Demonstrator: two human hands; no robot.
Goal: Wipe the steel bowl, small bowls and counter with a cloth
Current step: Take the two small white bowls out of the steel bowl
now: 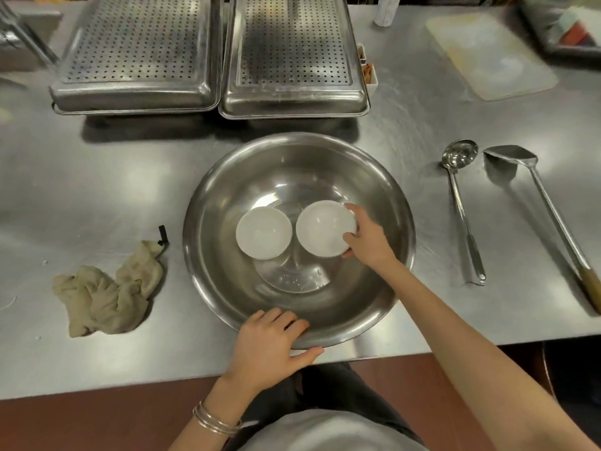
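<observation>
A large steel bowl sits on the steel counter in front of me. Inside it lie two small white bowls. My right hand grips the right small bowl by its right rim. Beside it, the left small bowl rests untouched. My left hand holds the near rim of the steel bowl, fingers over the edge and thumb beneath. A crumpled beige cloth lies on the counter left of the steel bowl, apart from both hands.
Two upturned perforated steel trays stand at the back. A ladle and a steel spatula lie to the right. A pale cutting board sits back right. The counter's near edge runs just under my left hand.
</observation>
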